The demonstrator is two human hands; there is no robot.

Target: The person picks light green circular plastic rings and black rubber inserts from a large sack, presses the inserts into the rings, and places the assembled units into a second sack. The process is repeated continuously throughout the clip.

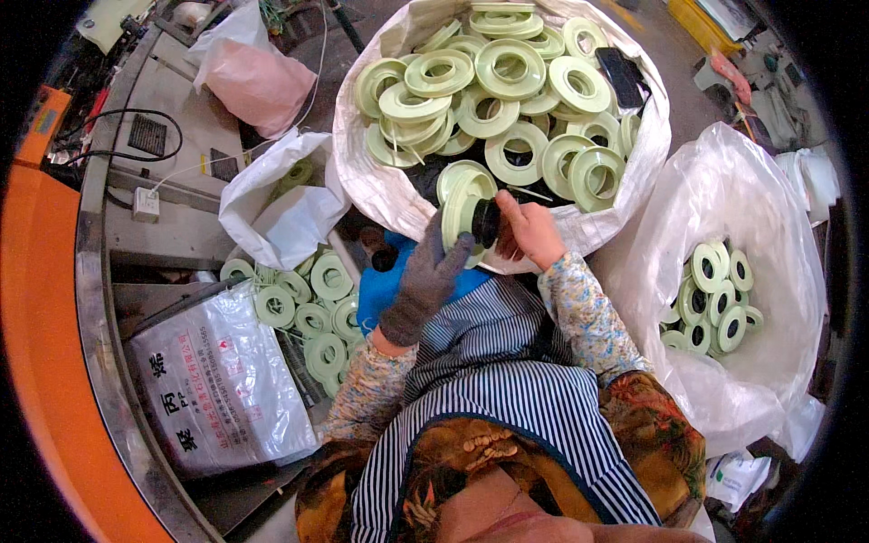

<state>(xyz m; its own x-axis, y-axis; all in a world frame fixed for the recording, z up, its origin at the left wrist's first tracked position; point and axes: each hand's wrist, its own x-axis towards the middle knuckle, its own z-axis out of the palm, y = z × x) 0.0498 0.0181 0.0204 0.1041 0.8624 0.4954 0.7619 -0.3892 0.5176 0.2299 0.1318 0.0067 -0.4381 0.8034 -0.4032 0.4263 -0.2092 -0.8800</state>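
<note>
My left hand (418, 288), in a dark grey glove, is closed around a pale green flanged plastic ring (463, 201). The ring is held on edge, over the near rim of a large white woven sack (371, 195). My right hand (534, 233) is bare and closed, thumb up, on a dark cylindrical piece (486, 223) at the ring's right side. Whether that piece sits inside the ring or only against it, I cannot tell. Behind my hands, the sack is heaped with similar green flanged rings (520, 149).
To the right, a translucent plastic bag (715, 398) holds smaller green rings (724, 299). More rings (326, 353) lie at left beside a printed silver-white bag (226, 380). A small white bag (272, 208) stands near an orange machine panel (45, 362). A black phone-like slab (621, 77) rests on the heap.
</note>
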